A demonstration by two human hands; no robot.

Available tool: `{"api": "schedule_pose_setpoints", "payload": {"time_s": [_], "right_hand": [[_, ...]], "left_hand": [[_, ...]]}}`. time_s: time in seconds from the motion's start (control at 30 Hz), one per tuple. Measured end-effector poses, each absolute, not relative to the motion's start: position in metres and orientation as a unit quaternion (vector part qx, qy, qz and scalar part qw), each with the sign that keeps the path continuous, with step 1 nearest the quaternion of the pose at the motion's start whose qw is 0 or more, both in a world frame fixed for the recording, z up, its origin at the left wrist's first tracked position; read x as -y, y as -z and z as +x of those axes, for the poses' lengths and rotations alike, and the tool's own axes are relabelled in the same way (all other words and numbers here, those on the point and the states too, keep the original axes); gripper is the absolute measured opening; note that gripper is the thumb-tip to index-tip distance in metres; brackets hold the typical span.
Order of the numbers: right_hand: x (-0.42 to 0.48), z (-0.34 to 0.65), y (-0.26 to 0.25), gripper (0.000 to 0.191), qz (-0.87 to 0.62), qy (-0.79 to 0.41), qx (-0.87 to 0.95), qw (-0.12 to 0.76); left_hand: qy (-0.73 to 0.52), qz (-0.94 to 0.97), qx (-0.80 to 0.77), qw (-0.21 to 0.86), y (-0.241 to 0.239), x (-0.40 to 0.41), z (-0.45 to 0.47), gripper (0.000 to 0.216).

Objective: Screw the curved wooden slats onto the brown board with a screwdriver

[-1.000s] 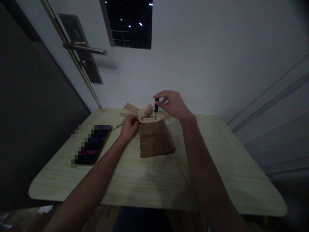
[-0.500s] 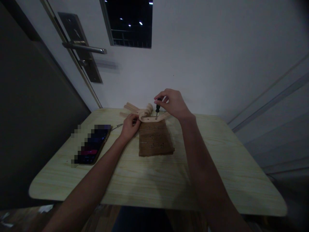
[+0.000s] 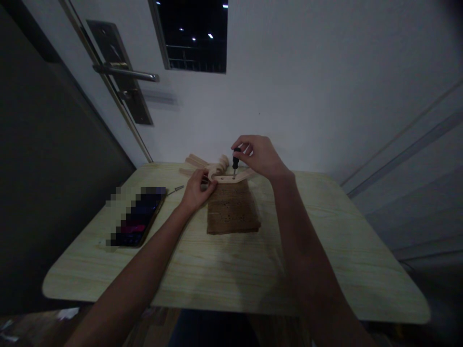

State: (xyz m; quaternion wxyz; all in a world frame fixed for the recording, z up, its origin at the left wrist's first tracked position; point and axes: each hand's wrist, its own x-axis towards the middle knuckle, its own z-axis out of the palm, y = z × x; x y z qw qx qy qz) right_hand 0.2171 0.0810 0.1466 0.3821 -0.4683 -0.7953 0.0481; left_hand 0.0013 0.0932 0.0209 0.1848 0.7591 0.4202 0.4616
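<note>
R hand (image 3: 258, 153) pinching blk-handled screwdriver (image 3: 236, 160) | L hand (image 3: 197, 191) gripping curved pale-wood pc (image 3: 228, 179) | brn speckled slab (image 3: 233, 211) under

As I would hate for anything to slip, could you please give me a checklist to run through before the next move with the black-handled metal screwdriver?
1. Right hand gripping the black-handled metal screwdriver: ok.
2. Left hand on the pale, curved wooden piece: ok, at its left end.
3. Wooden piece along the far edge of the brown, rough-edged block: ok.
4. Screwdriver upright: ok, nearly so.
5. Tip properly seated: cannot tell, too small.
6. Dark-screened rectangular phone apart from the block: ok.
</note>
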Motion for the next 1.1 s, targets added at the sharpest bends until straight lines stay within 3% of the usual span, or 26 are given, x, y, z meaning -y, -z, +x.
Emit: {"api": "schedule_pose_setpoints", "payload": {"time_s": [0.2, 0.47, 0.73, 0.83, 1.1], "right_hand": [[-0.083, 0.216, -0.145, 0.009, -0.476, -0.057, 0.783, 0.396], [-0.087, 0.218, -0.138, 0.033, -0.455, -0.091, 0.794, 0.393], [-0.083, 0.217, -0.144, 0.023, -0.459, -0.029, 0.794, 0.396], [-0.086, 0.219, -0.142, 0.008, -0.452, -0.025, 0.801, 0.391], [-0.092, 0.224, -0.135, 0.032, -0.394, -0.058, 0.820, 0.411]], "left_hand": [[-0.455, 0.762, -0.423, 0.182, -0.019, -0.095, 0.001, 0.032], [-0.459, 0.759, -0.424, 0.183, -0.020, -0.094, 0.002, 0.031], [-0.455, 0.761, -0.426, 0.180, -0.021, -0.094, 0.001, 0.030], [-0.457, 0.760, -0.423, 0.184, -0.021, -0.094, 0.002, 0.030], [-0.459, 0.759, -0.424, 0.184, -0.020, -0.094, 0.002, 0.030]]}}
